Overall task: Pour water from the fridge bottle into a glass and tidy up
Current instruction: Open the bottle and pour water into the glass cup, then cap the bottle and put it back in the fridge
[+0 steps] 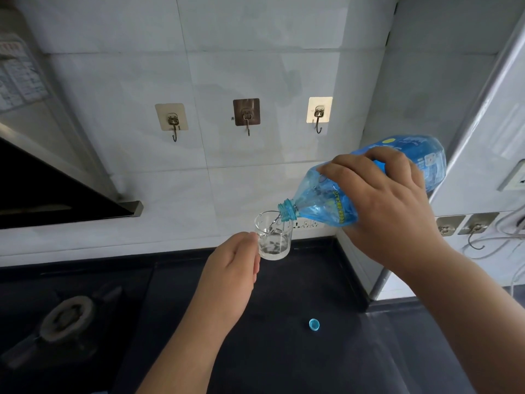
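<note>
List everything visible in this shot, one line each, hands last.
Bottle: one, blue clear plastic, tilted with its mouth over the glass, uncapped.
Glass: one, clear, held above the counter, a little water inside.
Bottle cap: one, blue, lying loose on the counter to the right.
Counter: one, dark.
Gas burner: one, grey, lower left.
Wall hooks: three in a row on the white tiled wall; more at right near white cables.
Range hood: one, black, upper left.
Left hand: gripping the glass.
Right hand: gripping the bottle.
</note>
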A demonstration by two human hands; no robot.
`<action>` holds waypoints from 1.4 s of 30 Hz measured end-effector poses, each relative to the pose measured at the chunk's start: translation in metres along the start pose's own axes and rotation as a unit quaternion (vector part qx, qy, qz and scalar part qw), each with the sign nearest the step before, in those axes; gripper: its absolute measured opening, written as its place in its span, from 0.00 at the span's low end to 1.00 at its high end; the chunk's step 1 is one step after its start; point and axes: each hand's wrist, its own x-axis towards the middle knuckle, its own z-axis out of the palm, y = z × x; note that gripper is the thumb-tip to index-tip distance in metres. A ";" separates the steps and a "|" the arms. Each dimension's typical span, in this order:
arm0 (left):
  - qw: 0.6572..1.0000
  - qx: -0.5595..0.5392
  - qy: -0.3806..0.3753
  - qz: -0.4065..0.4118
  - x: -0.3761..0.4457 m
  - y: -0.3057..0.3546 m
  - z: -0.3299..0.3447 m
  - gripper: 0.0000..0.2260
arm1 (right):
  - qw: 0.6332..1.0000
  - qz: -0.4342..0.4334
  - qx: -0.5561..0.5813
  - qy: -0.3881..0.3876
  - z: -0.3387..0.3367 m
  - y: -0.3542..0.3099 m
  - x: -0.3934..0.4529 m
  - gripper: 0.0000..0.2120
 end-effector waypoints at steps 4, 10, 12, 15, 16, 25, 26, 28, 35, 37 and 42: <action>1.000 0.005 -0.002 0.003 0.001 -0.004 -0.003 0.20 | 1.000 0.005 -0.001 0.001 0.000 -0.002 0.000 0.28; 1.000 -0.002 -0.006 -0.008 0.003 -0.015 -0.002 0.20 | 0.993 0.087 0.034 -0.071 0.007 -0.009 -0.006 0.35; 1.000 -0.014 -0.006 -0.009 0.005 -0.021 -0.002 0.20 | 0.984 0.127 0.075 -0.104 0.011 -0.013 -0.012 0.37; 0.999 -0.027 -0.008 -0.020 0.009 -0.036 0.001 0.19 | 0.956 0.201 0.149 -0.155 0.023 -0.020 -0.024 0.39; 0.999 -0.032 -0.009 -0.025 0.011 -0.042 0.002 0.19 | 0.943 0.229 0.173 -0.171 0.028 -0.022 -0.030 0.39; 0.988 -0.068 -0.021 -0.136 0.026 -0.124 0.027 0.16 | 0.817 0.390 0.243 -0.348 0.109 -0.047 -0.130 0.42; 0.985 -0.073 -0.022 -0.155 0.028 -0.137 0.032 0.15 | 0.803 0.398 0.244 -0.370 0.119 -0.052 -0.142 0.43; 0.979 -0.071 -0.024 -0.189 0.032 -0.164 0.041 0.13 | 0.771 0.417 0.257 -0.406 0.135 -0.063 -0.166 0.42; 0.961 -0.072 -0.047 -0.262 0.032 -0.251 0.069 0.16 | 0.706 0.431 0.302 -0.474 0.162 -0.085 -0.221 0.41; 0.957 -0.069 -0.060 -0.277 0.031 -0.272 0.076 0.16 | 0.703 0.429 0.306 -0.478 0.167 -0.089 -0.228 0.42; 0.941 -0.077 -0.076 -0.321 0.032 -0.310 0.096 0.14 | 0.693 0.411 0.323 -0.495 0.174 -0.096 -0.241 0.43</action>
